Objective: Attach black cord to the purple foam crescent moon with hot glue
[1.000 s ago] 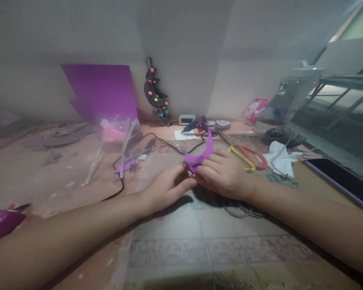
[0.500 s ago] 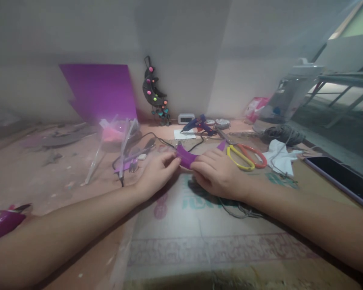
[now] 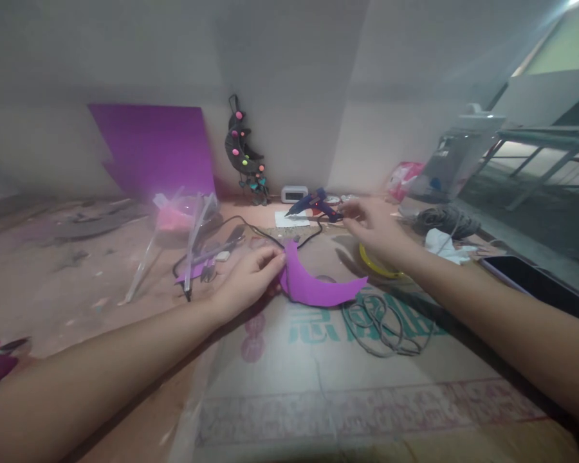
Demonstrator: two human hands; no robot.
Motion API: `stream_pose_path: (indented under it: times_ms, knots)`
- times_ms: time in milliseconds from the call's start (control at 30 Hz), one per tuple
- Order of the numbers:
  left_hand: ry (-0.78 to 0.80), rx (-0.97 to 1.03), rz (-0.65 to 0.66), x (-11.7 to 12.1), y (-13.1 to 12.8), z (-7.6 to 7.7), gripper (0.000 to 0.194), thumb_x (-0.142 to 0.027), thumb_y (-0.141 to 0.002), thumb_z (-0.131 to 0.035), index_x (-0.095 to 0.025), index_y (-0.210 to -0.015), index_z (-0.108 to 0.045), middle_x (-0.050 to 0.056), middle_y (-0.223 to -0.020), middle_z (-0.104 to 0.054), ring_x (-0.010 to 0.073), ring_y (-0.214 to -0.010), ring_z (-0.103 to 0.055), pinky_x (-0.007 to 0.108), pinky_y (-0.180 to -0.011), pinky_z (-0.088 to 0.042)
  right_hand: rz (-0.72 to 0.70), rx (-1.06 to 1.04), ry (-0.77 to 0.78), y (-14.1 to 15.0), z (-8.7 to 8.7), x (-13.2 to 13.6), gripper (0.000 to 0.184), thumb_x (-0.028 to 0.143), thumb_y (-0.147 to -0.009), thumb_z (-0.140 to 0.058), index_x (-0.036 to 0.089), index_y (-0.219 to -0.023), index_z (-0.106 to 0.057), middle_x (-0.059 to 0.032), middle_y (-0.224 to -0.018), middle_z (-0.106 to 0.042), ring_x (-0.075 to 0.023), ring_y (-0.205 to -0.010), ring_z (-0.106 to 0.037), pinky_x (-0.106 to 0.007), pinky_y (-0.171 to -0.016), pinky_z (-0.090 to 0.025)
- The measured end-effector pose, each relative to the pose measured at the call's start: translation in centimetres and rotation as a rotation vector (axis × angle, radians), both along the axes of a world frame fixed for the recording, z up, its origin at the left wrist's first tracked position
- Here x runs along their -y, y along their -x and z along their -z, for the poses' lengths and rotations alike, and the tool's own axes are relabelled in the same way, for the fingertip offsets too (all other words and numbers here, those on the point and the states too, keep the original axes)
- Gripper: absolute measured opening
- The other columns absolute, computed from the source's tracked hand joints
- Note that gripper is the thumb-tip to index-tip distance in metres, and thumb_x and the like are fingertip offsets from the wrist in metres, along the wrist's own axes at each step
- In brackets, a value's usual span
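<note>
My left hand (image 3: 253, 276) pinches the left tip of a purple crescent moon cutout (image 3: 313, 286), which curves to the right over a printed cardboard sheet. Along the cutout's left part runs a grey line, perhaps yarn. My right hand (image 3: 379, 235) reaches forward beside the handle of a blue glue gun (image 3: 313, 204), fingers apart and nothing visible in them. The glue gun rests by a white card (image 3: 292, 219), its small red light lit. Scissors lie beneath my right hand, with only the yellow handle (image 3: 379, 263) showing plainly. Loose grey yarn (image 3: 386, 328) lies in loops on the cardboard.
A decorated black crescent (image 3: 244, 148) and a purple sheet (image 3: 159, 148) lean against the wall. Behind the glue gun stands a small clock (image 3: 294, 194). Clear glue sticks (image 3: 142, 270) are at left. A phone (image 3: 535, 283), white tissue (image 3: 446, 246) and clear jug (image 3: 456, 154) are at right.
My right hand has let go of the purple crescent and moved forward to the glue gun's handle. The crescent has turned and now hangs from my left hand alone, more fully visible.
</note>
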State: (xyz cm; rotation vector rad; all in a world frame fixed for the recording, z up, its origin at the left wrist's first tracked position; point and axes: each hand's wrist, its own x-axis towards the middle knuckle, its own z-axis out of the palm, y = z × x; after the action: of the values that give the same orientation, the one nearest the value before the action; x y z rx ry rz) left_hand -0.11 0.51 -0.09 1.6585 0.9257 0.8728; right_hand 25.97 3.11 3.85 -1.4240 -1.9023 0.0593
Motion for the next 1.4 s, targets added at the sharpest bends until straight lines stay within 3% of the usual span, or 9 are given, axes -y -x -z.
stream_pose_path:
  times_ms: [100,200,367,533,667,867,1100,1267,1400]
  knots:
    - [-0.05,-0.071,0.025,0.0,0.0,-0.3,0.032,-0.042,-0.092,-0.049,-0.018,-0.071,-0.049,-0.006,-0.055,-0.045,0.0078,-0.046,-0.043,0.018,-0.043,-0.032,-0.055,0.096,0.091,-0.4,1.2,-1.3,0.044,0.021,-0.083,-0.055,0.013,-0.126,-0.052,-0.0167,-0.129,-0.058,-0.0287,-0.12,-0.053,-0.044,-0.102,-0.038]
    - [-0.073,-0.122,0.034,0.2,-0.1,-0.7,0.028,-0.04,-0.091,-0.05,-0.018,-0.073,-0.054,-0.006,-0.052,-0.044,0.0084,-0.044,-0.039,0.02,-0.042,-0.028,-0.075,0.114,0.157,-0.6,1.6,-3.0,0.051,0.023,-0.083,-0.056,0.013,-0.133,-0.048,-0.0173,-0.134,-0.055,-0.0288,-0.121,-0.053,-0.042,-0.101,-0.039]
    - [-0.088,-0.131,0.051,0.1,-0.1,-0.6,0.026,-0.039,-0.09,-0.05,-0.018,-0.078,-0.058,-0.004,-0.058,-0.051,0.0099,-0.048,-0.041,0.021,-0.044,-0.031,-0.021,0.098,0.286,0.1,1.5,-7.7,0.053,0.03,-0.081,-0.062,0.011,-0.128,-0.051,-0.0179,-0.126,-0.061,-0.0277,-0.109,-0.06,-0.037,-0.091,-0.046]
    - [-0.062,-0.122,0.068,0.0,0.0,-0.1,0.023,-0.037,-0.09,-0.05,-0.018,-0.082,-0.058,-0.003,-0.068,-0.054,0.0086,-0.052,-0.046,0.02,-0.048,-0.037,0.04,0.077,0.343,1.5,1.6,-10.6,0.039,0.038,-0.075,-0.069,0.011,-0.102,-0.064,-0.0147,-0.099,-0.071,-0.0257,-0.087,-0.065,-0.032,-0.074,-0.048]
    - [-0.01,-0.09,0.085,-0.1,-0.1,0.0,0.018,-0.034,-0.09,-0.051,-0.018,-0.082,-0.055,-0.004,-0.068,-0.052,0.0073,-0.053,-0.047,0.018,-0.048,-0.038,0.088,0.053,0.362,2.3,1.0,-10.6,0.023,0.036,-0.077,-0.065,0.013,-0.083,-0.067,-0.0117,-0.08,-0.072,-0.0233,-0.075,-0.065,-0.03,-0.066,-0.047]
    - [0.013,-0.097,0.08,0.1,-0.1,0.0,0.015,-0.03,-0.089,-0.052,-0.018,-0.08,-0.052,-0.005,-0.063,-0.052,0.0067,-0.051,-0.048,0.017,-0.046,-0.035,0.077,0.0,0.388,2.1,-0.5,-9.0,0.028,0.039,-0.081,-0.06,0.013,-0.074,-0.069,-0.0123,-0.076,-0.072,-0.0212,-0.067,-0.065,-0.03,-0.061,-0.046]
    - [0.026,-0.079,0.089,0.1,-0.3,0.0,0.016,-0.03,-0.089,-0.051,-0.018,-0.079,-0.05,-0.005,-0.064,-0.049,0.0064,-0.051,-0.046,0.017,-0.047,-0.036,0.001,-0.088,0.456,1.9,-0.3,-6.8,0.027,0.033,-0.084,-0.055,0.014,-0.096,-0.071,-0.0101,-0.086,-0.075,-0.0195,-0.073,-0.068,-0.025,-0.057,-0.047]
    - [0.019,-0.094,0.086,0.2,-0.3,0.0,0.016,-0.029,-0.089,-0.05,-0.018,-0.078,-0.05,-0.005,-0.064,-0.05,0.0064,-0.052,-0.046,0.017,-0.048,-0.036,-0.078,0.032,0.446,2.8,-0.2,-6.5,0.029,0.038,-0.086,-0.054,0.02,-0.098,-0.073,-0.0042,-0.101,-0.074,-0.0195,-0.091,-0.067,-0.022,-0.067,-0.049]
    - [-0.001,-0.107,0.088,0.3,-0.3,-0.1,0.015,-0.028,-0.089,-0.05,-0.017,-0.079,-0.052,-0.005,-0.065,-0.049,0.0062,-0.053,-0.046,0.017,-0.049,-0.036,-0.04,0.128,0.44,4.0,0.3,-7.1,0.033,0.045,-0.082,-0.059,0.017,-0.095,-0.072,-0.0092,-0.097,-0.073,-0.0258,-0.093,-0.066,-0.03,-0.079,-0.049]
